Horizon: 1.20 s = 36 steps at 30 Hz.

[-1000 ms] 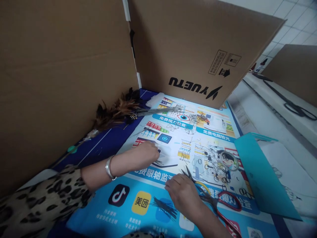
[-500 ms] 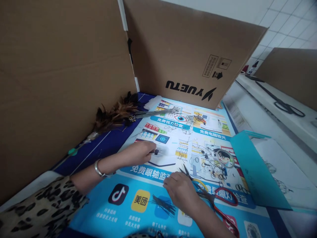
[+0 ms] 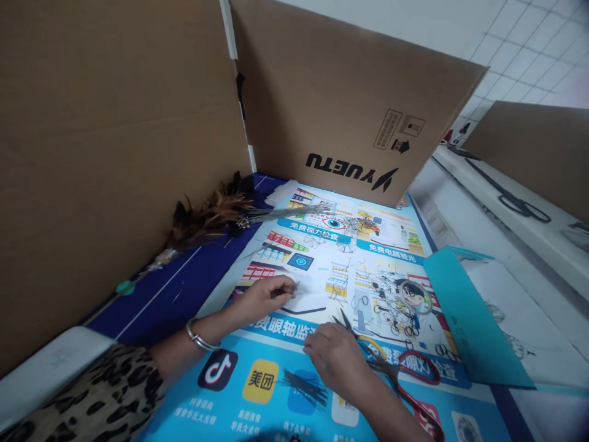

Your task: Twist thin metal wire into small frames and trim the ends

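My left hand [image 3: 269, 299], with a silver bangle at the wrist, is over the printed sheet, thumb and fingers closed together. Thin dark tips [image 3: 297, 285] show at its fingertips, too small to name. My right hand [image 3: 338, 359] rests closer to me, its fingers curled inward, and whatever they hold is hidden. Beside it lie scissors with yellow handles [image 3: 372, 347] and scissors with red handles [image 3: 419, 367], partly overlapping. A small bundle of thin dark wires [image 3: 304, 388] lies just left of my right wrist.
Tangled wire pieces [image 3: 391, 304] and a clear ring-shaped roll [image 3: 415, 296] lie to the right, near a teal folder [image 3: 473, 325]. Brown feathers on long wire stems [image 3: 207, 212] lie at the left. Cardboard panels [image 3: 350, 110] stand behind. Large black scissors [image 3: 522, 202] rest on a white ledge.
My left hand has turned so its thumb side shows, and dark tips stick out at its fingers. The right hand has barely moved. The view has shifted slightly.
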Tool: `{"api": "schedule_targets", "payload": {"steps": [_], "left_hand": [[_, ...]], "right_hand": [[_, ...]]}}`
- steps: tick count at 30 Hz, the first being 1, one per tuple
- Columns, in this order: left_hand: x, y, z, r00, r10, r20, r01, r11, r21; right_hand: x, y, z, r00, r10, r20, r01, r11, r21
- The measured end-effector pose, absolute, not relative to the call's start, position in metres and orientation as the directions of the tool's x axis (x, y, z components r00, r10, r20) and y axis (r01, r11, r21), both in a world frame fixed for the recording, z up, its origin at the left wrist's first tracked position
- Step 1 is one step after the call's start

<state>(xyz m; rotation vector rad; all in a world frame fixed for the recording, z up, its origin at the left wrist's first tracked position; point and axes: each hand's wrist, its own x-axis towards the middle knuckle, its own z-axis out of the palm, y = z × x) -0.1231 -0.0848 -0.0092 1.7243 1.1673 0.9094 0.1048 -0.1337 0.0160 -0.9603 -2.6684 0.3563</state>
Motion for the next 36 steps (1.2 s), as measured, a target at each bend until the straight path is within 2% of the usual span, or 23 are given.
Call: {"api": "schedule_targets", "payload": {"steps": [7,14,24,29,36], "left_hand": [[-0.127,-0.087,-0.006,0.376,0.923,0.077,0.293,-0.198,0.935],[-0.123,-0.088,-0.006,0.410,0.908,0.088,0.218,-0.191,0.957],[-0.123,-0.091,-0.012,0.389,0.919,0.063,0.038,-0.085,0.996],[-0.127,-0.089,-0.011,0.390,0.918,0.068,0.009,-0.077,0.997],[-0.138,-0.086,-0.001,0.305,0.937,0.170,0.007,-0.180,0.984]], "right_hand": [[0.104,-0.134,0.011,-0.701,0.704,0.115,0.599,0.668,-0.441],[0.084,-0.121,0.015,-0.425,0.891,0.160,0.602,0.410,-0.685],[0.038,-0.105,0.017,-0.300,0.933,0.198,0.460,0.324,-0.826],[0.033,-0.097,0.025,-0.317,0.919,0.233,0.504,0.372,-0.779],[0.036,-0.090,0.028,-0.337,0.902,0.269,0.588,0.425,-0.688]]}}
